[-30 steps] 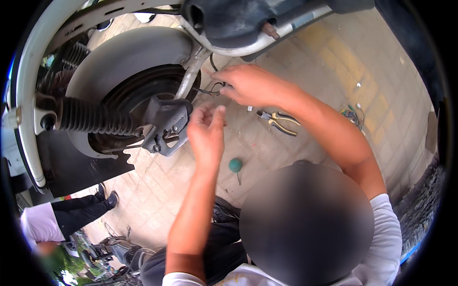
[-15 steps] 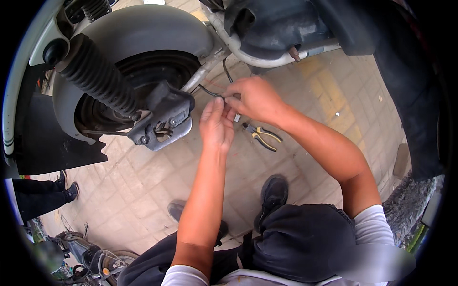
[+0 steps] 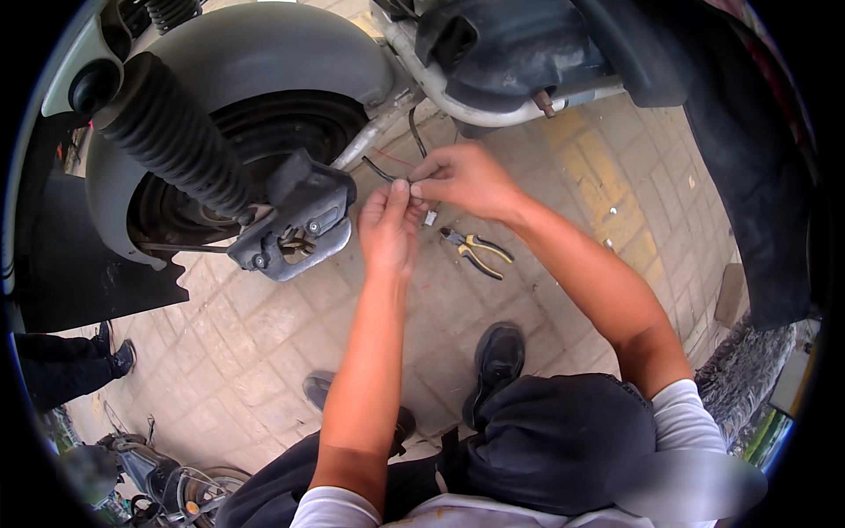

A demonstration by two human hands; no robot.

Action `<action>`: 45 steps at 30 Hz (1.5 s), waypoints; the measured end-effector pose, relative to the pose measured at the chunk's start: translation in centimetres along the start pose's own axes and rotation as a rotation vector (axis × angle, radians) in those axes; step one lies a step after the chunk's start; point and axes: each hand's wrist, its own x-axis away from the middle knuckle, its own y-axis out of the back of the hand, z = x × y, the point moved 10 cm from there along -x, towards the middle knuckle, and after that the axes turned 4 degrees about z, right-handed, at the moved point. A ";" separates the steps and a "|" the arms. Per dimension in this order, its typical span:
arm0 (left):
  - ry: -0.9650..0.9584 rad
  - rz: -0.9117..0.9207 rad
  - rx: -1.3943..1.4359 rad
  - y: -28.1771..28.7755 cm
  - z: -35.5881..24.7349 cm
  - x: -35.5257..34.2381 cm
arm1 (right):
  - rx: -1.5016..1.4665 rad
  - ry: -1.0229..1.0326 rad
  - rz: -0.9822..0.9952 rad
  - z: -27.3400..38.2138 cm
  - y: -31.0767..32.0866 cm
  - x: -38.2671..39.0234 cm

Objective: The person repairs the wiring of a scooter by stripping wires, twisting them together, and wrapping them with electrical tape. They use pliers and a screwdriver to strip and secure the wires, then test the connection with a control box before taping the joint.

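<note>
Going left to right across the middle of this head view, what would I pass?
Ribbed black boot → brake caliper → left hand → right hand, both pinching a thin wire → pliers on the paving.

The ends of the thin black wire point(image 3: 380, 169) disappear between the fingertips of the left hand point(image 3: 389, 227) and the right hand point(image 3: 459, 180), so it is not possible to tell how they grip it. A small pale piece point(image 3: 429, 217) under the right hand is too small to identify. The wheel point(image 3: 224, 150) is partly hidden behind the fork boot point(image 3: 172, 136) and the caliper point(image 3: 297, 220). The scooter body point(image 3: 519, 48) is cut off by the top edge. Another person's legs point(image 3: 66, 365) are cut off at the left edge. One shoe point(image 3: 321, 387) is partly covered by the left forearm. The lower right corner is blurred.
</note>
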 end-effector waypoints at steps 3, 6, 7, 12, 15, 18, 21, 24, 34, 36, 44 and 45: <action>-0.030 -0.041 -0.017 0.1 -0.5 0.2 | -0.344 0.023 -0.194 -0.8 0.9 1.4; 0.000 -0.087 0.004 -0.3 -0.2 0.2 | -0.488 -0.084 -0.232 -3.1 1.0 2.5; 0.014 -0.055 0.000 -0.5 -0.2 0.1 | -0.527 -0.073 -0.179 -3.3 0.2 2.2; 0.071 -0.049 -0.051 -1.1 -0.6 0.1 | -0.550 -0.014 -0.131 -3.2 -1.4 1.0; 0.076 -0.055 -0.054 -1.6 -1.1 0.1 | -0.548 0.002 -0.234 -3.5 -0.8 0.9; 0.006 -0.054 -0.128 -1.8 -1.6 0.2 | -0.514 -0.018 -0.315 -3.4 -0.4 0.9; -0.066 -0.105 -0.255 -1.1 -1.7 -0.2 | -0.514 -0.021 -0.321 -3.3 -0.3 1.0; -0.049 -0.145 -0.146 0.3 -0.6 -0.4 | -0.457 0.022 -0.360 -3.1 -0.5 0.9; -0.017 -0.009 -0.188 1.1 -2.0 -2.4 | -0.218 0.083 -0.396 -4.1 0.4 -0.6; -0.065 -0.040 -0.329 2.3 -2.1 -1.7 | -0.158 0.082 -0.406 -3.7 -0.4 0.1; -0.150 -0.083 -0.487 3.3 -2.5 -1.5 | -0.331 0.149 -0.424 -4.1 -1.9 -0.1; -0.120 -0.068 -0.438 3.0 -2.1 -1.4 | -0.371 0.147 -0.425 -4.3 -1.7 0.0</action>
